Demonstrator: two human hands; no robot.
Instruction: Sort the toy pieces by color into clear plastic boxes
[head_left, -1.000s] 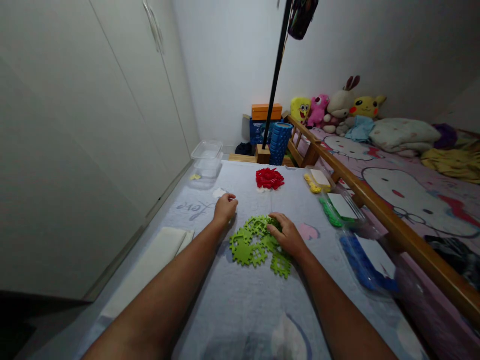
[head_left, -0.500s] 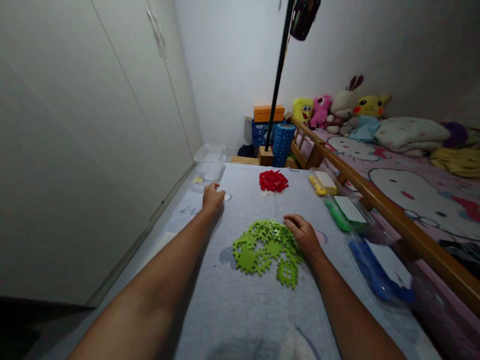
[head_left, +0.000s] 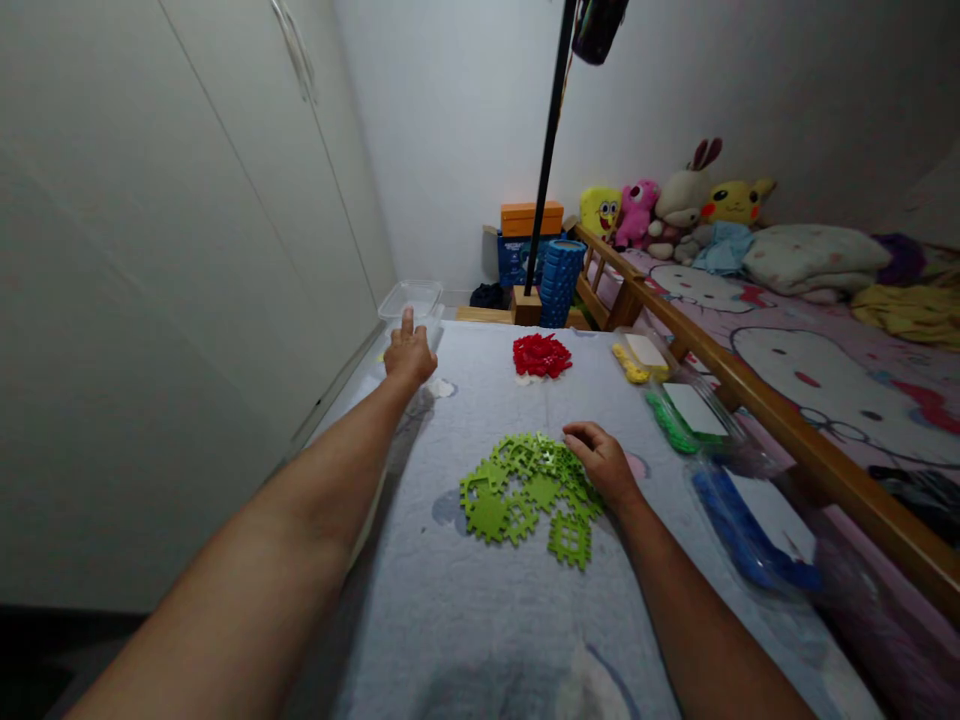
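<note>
My left hand [head_left: 410, 352] reaches over the far left of the cloth, fingers stretched out and apart, holding nothing I can see. Just beyond its fingertips stands a clear plastic container [head_left: 396, 300]; whether they touch is hard to tell. Part of a small yellow piece [head_left: 380, 358] shows beside that hand, mostly hidden by it. My right hand [head_left: 606, 464] rests at the right edge of a pile of flat green toothed building pieces [head_left: 541, 490], its fingers loosely bent and nothing visible in them. One green window-like piece [head_left: 570, 540] lies at the pile's near side.
Red pieces [head_left: 541, 355] lie heaped farther back. Along the right side are clear boxes with yellow [head_left: 631, 368], green [head_left: 670, 420] and blue contents [head_left: 739, 530]. A wooden bed rail [head_left: 720, 395] borders the right, a white cabinet [head_left: 187, 300] the left. A black pole [head_left: 550, 150] rises behind.
My left hand has moved forward and left, from near the yellow pieces to the clear container, and its fingers have straightened. My right hand stays by the green pile. The view has shifted slightly.
</note>
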